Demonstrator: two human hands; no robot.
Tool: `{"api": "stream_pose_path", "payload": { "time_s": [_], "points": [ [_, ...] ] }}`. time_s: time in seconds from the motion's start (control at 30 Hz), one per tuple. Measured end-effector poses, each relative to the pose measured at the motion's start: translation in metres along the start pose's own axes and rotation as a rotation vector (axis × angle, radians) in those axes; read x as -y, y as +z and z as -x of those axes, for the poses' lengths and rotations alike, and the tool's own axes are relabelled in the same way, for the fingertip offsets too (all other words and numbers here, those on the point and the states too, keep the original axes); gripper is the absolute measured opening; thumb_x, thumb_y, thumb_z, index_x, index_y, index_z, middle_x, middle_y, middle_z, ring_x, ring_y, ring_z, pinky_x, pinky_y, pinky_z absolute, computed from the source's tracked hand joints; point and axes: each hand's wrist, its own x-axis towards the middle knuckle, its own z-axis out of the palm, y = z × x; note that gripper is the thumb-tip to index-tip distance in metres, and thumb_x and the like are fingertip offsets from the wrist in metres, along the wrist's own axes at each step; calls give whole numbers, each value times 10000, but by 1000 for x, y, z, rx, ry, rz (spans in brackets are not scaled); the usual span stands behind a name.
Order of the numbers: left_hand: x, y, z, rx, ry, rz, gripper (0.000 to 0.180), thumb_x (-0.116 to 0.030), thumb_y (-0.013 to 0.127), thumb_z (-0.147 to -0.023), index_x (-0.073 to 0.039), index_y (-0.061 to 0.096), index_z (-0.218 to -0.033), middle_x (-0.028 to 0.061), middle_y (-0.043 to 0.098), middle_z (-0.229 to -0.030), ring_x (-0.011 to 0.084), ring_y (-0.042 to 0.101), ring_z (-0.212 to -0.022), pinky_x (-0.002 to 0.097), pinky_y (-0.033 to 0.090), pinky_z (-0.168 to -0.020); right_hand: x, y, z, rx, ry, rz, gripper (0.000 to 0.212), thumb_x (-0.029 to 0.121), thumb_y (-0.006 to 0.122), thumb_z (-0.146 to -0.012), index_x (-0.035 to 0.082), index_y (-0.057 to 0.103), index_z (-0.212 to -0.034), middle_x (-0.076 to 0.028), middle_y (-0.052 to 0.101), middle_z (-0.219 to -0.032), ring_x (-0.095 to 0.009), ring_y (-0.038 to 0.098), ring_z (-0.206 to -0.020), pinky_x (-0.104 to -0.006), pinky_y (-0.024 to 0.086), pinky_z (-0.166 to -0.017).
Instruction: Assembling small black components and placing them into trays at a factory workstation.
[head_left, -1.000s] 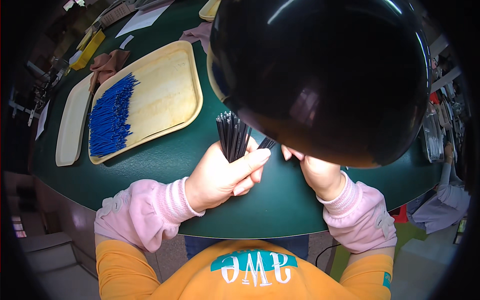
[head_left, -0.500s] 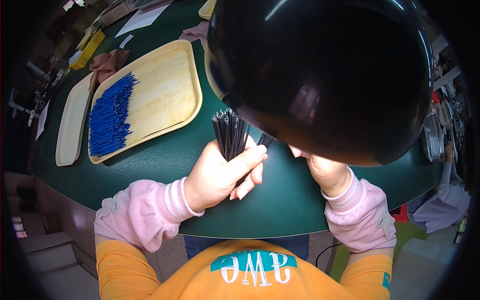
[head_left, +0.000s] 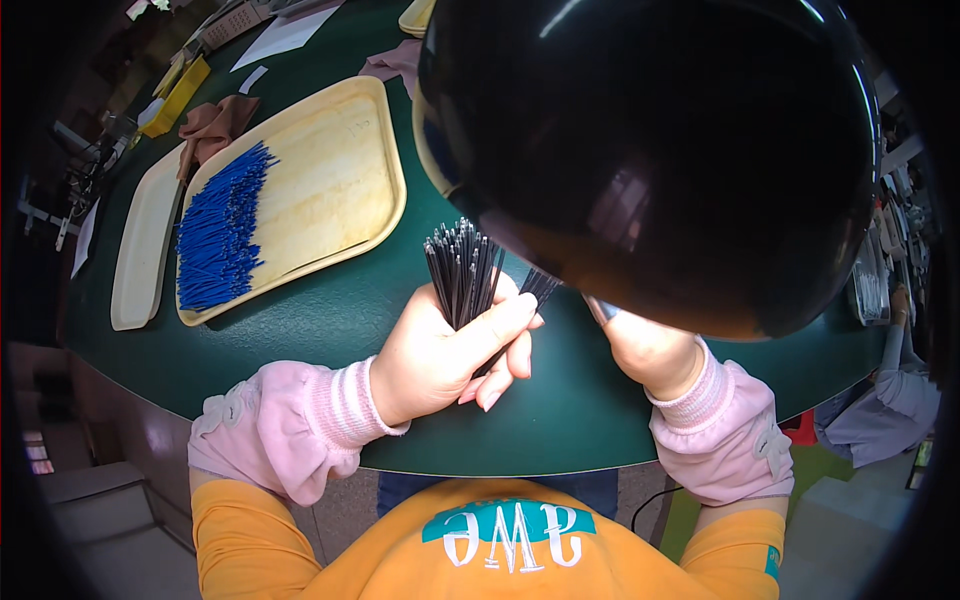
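My left hand (head_left: 425,350) is closed around an upright bundle of black wires (head_left: 462,265) with silvery tips. A smaller group of black wires (head_left: 540,285) fans out to the right of its thumb, partly behind a large glossy black dome (head_left: 650,170). To the right, my right hand (head_left: 655,350) is under the dome's lower rim, which hides most of its fingers. A small greyish sliver (head_left: 602,310) shows at its fingers; I cannot make out what it is.
A cream tray (head_left: 335,190) at the left holds many blue wires (head_left: 220,235). Beside it lie a narrow cream tray (head_left: 140,250) and a brown cloth (head_left: 215,130). A yellow bin (head_left: 175,100) stands farther back on the green table (head_left: 540,430). Another person's sleeve (head_left: 880,410) is at the right.
My left fingers have shifted slightly around the black wires. The right thumb tip has slipped from sight, and a greyish sliver now shows there. The dome sits slightly farther right in view.
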Motion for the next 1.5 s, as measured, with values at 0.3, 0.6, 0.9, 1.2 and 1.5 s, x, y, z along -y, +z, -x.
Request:
{"api": "stream_pose_path", "payload": {
  "time_s": [0.3,0.6,0.9,1.2,1.5],
  "points": [
    [2,4,3,-44,100,-60,66,-46,477,-822,6,468,-782,80,549,-584,69,442,-362,180,350,-354,-13,5,8,6,267,-749,114,4,538,-739,-23,551,-849,-64,570,-781,-131,544,-692,-225,438,-617],
    [4,1,3,23,87,-46,78,-42,472,-821,15,469,-769,95,560,-594,74,456,-357,183,348,-340,-2,4,2,100,338,-658,182,25,648,-687,-9,567,-846,-60,584,-808,-139,557,-723,-242,448,-638],
    [-2,-5,2,209,-180,308,151,-122,474,-840,26,476,-872,99,549,-596,85,449,-345,165,329,-326,-7,8,0,231,447,-971,189,65,663,-695,-18,583,-844,-72,598,-797,-154,571,-713,-245,456,-645],
    [-3,5,3,-13,-35,-52,168,-75,503,-810,6,502,-663,65,525,-516,85,468,-350,170,337,-316,-23,19,19,-23,325,-826,193,46,393,-830,-37,548,-909,-104,581,-802,-143,548,-657,-228,434,-572],
    [-2,6,3,-67,-35,-119,214,-90,515,-808,7,509,-617,54,520,-496,83,480,-350,162,335,-314,-9,12,9,-52,448,-870,117,-81,441,-715,-17,513,-782,-37,531,-676,-102,500,-595,-205,404,-532]
  ]
}}
